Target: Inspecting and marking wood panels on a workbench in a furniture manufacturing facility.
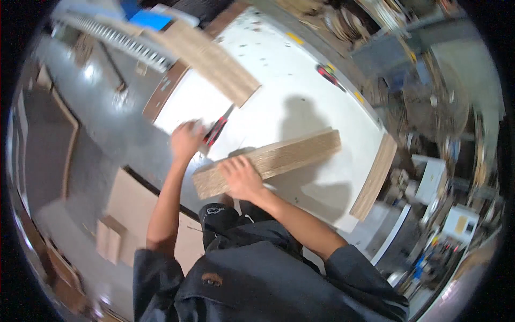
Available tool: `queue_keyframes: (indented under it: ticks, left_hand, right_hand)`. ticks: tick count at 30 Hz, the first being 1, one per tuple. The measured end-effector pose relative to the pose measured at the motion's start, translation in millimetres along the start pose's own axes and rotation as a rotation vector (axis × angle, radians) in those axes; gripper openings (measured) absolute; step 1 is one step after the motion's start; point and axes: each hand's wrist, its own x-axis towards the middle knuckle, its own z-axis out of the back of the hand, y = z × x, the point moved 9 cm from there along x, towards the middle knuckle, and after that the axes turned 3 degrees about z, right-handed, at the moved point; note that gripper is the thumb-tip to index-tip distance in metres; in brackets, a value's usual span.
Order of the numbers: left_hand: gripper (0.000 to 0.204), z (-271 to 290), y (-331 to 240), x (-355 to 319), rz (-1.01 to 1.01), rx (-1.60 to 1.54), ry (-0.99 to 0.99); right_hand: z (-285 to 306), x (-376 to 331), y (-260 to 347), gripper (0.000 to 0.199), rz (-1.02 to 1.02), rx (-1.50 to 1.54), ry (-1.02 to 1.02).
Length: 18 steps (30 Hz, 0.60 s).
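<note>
My right hand (241, 176) lies over the near-left part of a long bundle of light brown wooden strips (300, 152), fingers across its top. The bundle sits slantwise at the near edge of the white table (268, 118). At the table's left edge, my left hand (186, 142) is curled and somewhat blurred. Something pale shows at its fingertips, too smeared to name. Just right of these fingers is a red and black utility knife (216, 131), its blade toward a wood-grain board (214, 61); whether the fingers touch the knife is unclear.
A second red and black tool (330, 77) lies by the table's far right edge. Another wood-grain strip (374, 177) lies along the right edge. A blue item (152, 20) rests at the far left. Beige panels (134, 201) stand below left; a fan (434, 100) is at the right.
</note>
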Motion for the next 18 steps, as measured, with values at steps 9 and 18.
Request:
queue_keyframes:
  ticks: [9, 18]
  left_hand:
    - [0.092, -31.5, 28.3, -211.3, 1.233, -1.236, 1.005]
    - [0.081, -33.9, 40.2, -211.3, 1.352, -1.382, 0.93]
  right_hand:
    - [15.4, -17.1, -5.6, 0.055, 0.007, 0.014, -0.265]
    - [104.8, -101.0, -220.6, 0.076, -0.558, 0.876, -0.24]
